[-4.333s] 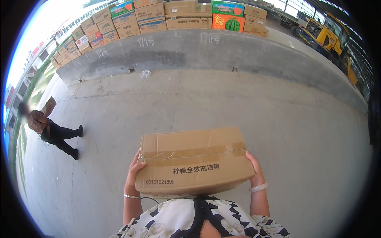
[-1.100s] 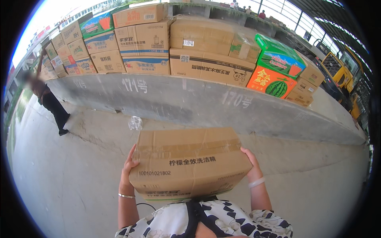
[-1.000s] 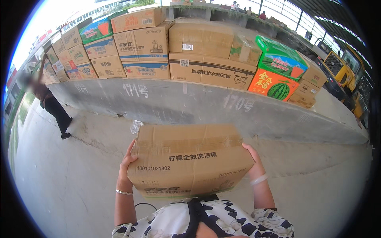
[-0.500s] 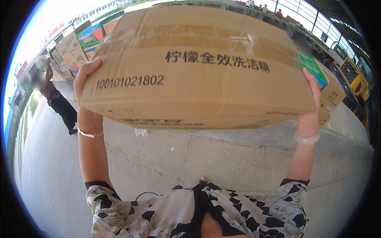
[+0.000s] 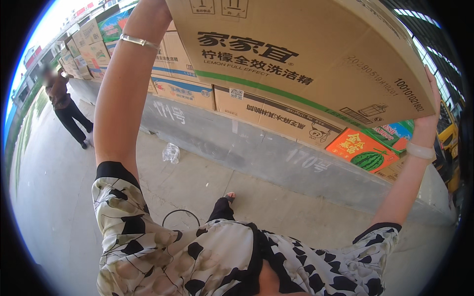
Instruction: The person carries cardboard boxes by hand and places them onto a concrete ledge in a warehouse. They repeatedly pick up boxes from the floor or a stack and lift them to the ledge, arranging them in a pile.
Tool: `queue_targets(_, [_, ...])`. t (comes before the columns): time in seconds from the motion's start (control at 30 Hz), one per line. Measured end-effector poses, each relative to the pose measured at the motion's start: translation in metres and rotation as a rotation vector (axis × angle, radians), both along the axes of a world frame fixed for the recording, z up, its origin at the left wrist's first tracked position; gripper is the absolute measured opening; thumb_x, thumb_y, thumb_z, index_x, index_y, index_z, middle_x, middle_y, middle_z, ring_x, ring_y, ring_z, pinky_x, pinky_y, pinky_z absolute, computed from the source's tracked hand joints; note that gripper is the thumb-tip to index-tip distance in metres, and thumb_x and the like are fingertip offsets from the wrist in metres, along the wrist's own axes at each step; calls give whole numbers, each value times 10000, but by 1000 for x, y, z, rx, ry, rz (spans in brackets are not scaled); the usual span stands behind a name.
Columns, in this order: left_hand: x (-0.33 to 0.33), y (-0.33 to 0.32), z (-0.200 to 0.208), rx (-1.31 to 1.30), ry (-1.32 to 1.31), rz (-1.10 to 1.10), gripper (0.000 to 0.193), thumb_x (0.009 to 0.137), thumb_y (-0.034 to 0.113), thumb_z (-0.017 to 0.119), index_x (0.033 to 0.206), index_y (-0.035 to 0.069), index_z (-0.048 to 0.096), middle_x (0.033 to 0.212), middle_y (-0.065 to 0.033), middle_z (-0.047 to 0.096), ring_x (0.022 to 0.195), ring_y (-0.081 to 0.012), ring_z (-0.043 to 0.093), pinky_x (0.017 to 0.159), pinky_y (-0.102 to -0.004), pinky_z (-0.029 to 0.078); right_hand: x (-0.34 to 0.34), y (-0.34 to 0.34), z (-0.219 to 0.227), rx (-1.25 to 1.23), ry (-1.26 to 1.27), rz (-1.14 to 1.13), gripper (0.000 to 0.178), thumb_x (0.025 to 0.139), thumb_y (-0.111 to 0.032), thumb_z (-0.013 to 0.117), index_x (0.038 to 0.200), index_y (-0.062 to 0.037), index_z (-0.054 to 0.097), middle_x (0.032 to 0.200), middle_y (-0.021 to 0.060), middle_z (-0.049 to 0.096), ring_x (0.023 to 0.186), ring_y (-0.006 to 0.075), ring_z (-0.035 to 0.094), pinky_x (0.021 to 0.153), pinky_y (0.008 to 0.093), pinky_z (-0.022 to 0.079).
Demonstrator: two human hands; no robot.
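Observation:
A large brown cardboard box (image 5: 306,34) with dark print and a green stripe is held up high in front of me, tilted so a broad printed face shows. At its right end, my right hand (image 5: 428,123) grips the edge, a pale bangle on that wrist. My left hand (image 5: 150,19) reaches to the box's upper left end, past a silver bracelet; its fingers are hidden at the picture's top edge. Beneath the held box, a row of brown cartons (image 5: 242,104) lies along a grey concrete ledge (image 5: 256,143).
An orange carton with a watermelon picture (image 5: 360,150) sits toward the right of the row. Crumpled clear plastic (image 5: 171,153) lies on the concrete floor near the ledge. Another person (image 5: 64,103) stands at the far left beside more stacked cartons (image 5: 91,47). Yellow machinery (image 5: 447,135) shows at the far right.
The box has gone up and to the right and tipped, showing a different face. My left arm reaches higher. The cartons and ledge behind have come into view.

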State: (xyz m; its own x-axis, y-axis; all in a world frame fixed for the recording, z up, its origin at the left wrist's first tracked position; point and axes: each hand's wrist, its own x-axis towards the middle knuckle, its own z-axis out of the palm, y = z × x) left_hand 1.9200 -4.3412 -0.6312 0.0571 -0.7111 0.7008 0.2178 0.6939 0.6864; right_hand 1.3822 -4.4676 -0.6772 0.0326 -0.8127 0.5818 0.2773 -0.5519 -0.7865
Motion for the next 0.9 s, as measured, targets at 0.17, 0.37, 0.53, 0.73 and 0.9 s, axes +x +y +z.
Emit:
queue_targets(0.17, [14,-22,-24,56,24,-181,385,917,220,567,1120,-98,645,1010,-203,728,845,-285,718,800,-374,592,1,-8,-17,91,-56,48,324,1039,-187,550,1300,-5,607,1228,122,684,1048,220,685,909,344,571])
queue_targets(0.37, [52,-73,-22,90,-34,-284,386,916,269,550,1064,-69,664,959,-167,732,794,-265,709,753,-353,582,23,-35,-12,68,-104,-104,315,1039,-240,556,1245,-18,645,1187,123,706,1052,236,680,906,359,564])
queue_targets(0.53, [84,-127,-9,-13,-113,-205,395,918,285,528,1073,-48,672,960,-150,734,816,-236,702,765,-339,568,39,-105,7,66,-48,-67,320,1037,-244,560,1235,-11,651,1164,123,713,1030,228,685,890,352,568])
queue_targets(0.73, [85,-151,-26,53,-59,-253,409,918,308,522,1080,-33,680,967,-148,736,829,-243,697,778,-355,563,56,-157,9,179,15,102,339,1040,-261,553,1231,-2,658,1141,109,723,1021,227,687,905,347,553])
queue_targets(0.9, [86,-170,-42,52,-56,-236,404,919,310,525,1072,-29,683,967,-153,736,815,-250,696,774,-363,564,66,-162,-6,209,31,125,312,1010,-292,606,1141,-23,695,1057,103,744,927,215,710,823,315,576])
